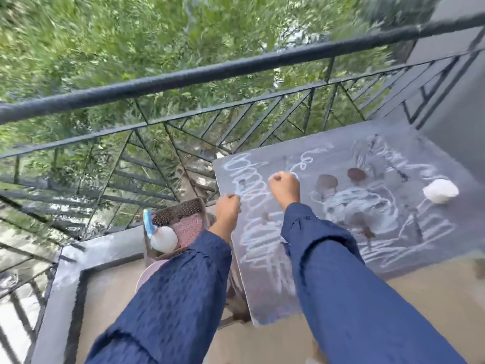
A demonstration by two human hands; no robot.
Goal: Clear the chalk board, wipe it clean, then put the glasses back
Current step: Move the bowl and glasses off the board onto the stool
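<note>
Balcony chalk board (341, 151) scribbles illegible; left hand (228, 210) fingers grip edge; right hand (284, 187) fingers curled, grasp unclear.

No word, number or brand can be read anywhere. The chalk board (446, 158), at centre right of the frame, carries only white chalk scribbles (236, 166): loops along its left edge and zigzags at its right, blurred and spelling nothing.

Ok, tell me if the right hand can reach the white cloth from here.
Probably yes. The right hand is over the left of the chalk board, the white cloth lies at its right side; only blurred glasses stand between, and it could pass above them.
</note>
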